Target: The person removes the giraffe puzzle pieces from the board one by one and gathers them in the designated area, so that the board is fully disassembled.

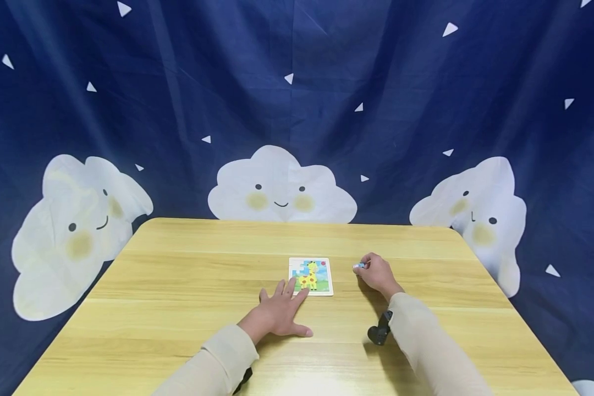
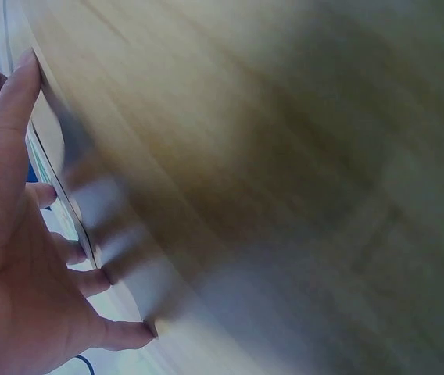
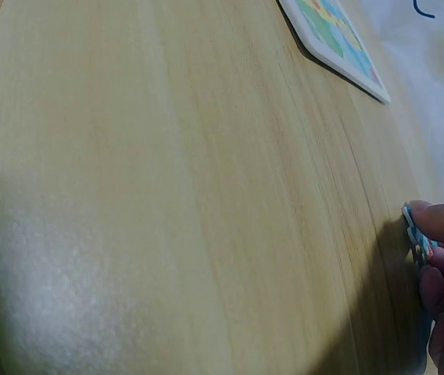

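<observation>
A small giraffe jigsaw puzzle in a white-edged tray lies mid-table, with a bare white patch at its upper left. My left hand is spread flat, its fingertips at the tray's lower left edge; in the left wrist view the fingers are straight and meet the board's rim. To the right of the tray, my right hand pinches a small blue-and-white puzzle piece between thumb and fingers. The right wrist view shows this piece on edge, partly hidden by the fingers, close over the wood.
The light wooden table has rounded far corners. Behind it hangs a dark blue curtain with smiling white clouds and small white triangles. A black strap device sits at the right wrist.
</observation>
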`<state>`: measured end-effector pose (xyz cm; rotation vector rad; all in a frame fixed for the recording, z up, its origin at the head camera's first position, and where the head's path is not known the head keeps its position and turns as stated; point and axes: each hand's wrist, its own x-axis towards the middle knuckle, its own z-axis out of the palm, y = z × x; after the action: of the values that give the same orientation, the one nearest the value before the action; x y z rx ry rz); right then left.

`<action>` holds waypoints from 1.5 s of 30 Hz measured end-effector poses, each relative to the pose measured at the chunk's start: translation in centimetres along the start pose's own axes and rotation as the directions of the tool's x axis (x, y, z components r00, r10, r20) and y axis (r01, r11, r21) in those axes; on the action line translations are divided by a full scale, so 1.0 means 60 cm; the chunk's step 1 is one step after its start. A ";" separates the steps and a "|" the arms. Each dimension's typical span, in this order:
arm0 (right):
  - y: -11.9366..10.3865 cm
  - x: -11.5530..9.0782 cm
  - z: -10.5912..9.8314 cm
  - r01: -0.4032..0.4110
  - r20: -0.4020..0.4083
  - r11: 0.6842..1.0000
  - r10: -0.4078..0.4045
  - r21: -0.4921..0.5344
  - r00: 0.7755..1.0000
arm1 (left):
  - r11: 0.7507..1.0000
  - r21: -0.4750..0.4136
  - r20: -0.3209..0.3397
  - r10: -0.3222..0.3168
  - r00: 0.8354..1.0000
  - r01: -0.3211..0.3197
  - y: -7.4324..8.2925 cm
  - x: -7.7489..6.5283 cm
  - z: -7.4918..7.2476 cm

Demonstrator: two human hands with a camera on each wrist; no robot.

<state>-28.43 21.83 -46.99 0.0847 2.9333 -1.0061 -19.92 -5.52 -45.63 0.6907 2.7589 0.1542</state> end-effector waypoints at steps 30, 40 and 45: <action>-0.081 0.011 0.048 0.116 0.020 0.992 -0.117 0.040 0.993 | 1.000 -0.027 0.004 0.008 1.000 -0.008 -0.005 0.002 0.003; -0.123 0.014 0.081 0.142 0.081 0.987 -0.148 0.076 0.986 | 1.000 -0.020 0.009 0.007 1.000 -0.007 -0.006 0.006 0.003; -0.143 0.010 0.094 0.192 0.132 0.979 -0.200 0.069 0.971 | 1.000 -0.015 0.018 0.003 1.000 -0.002 -0.006 0.007 0.002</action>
<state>-29.49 11.63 -46.22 -0.2687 2.8294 -1.0703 -20.39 -5.63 -45.93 0.6881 2.7370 0.1686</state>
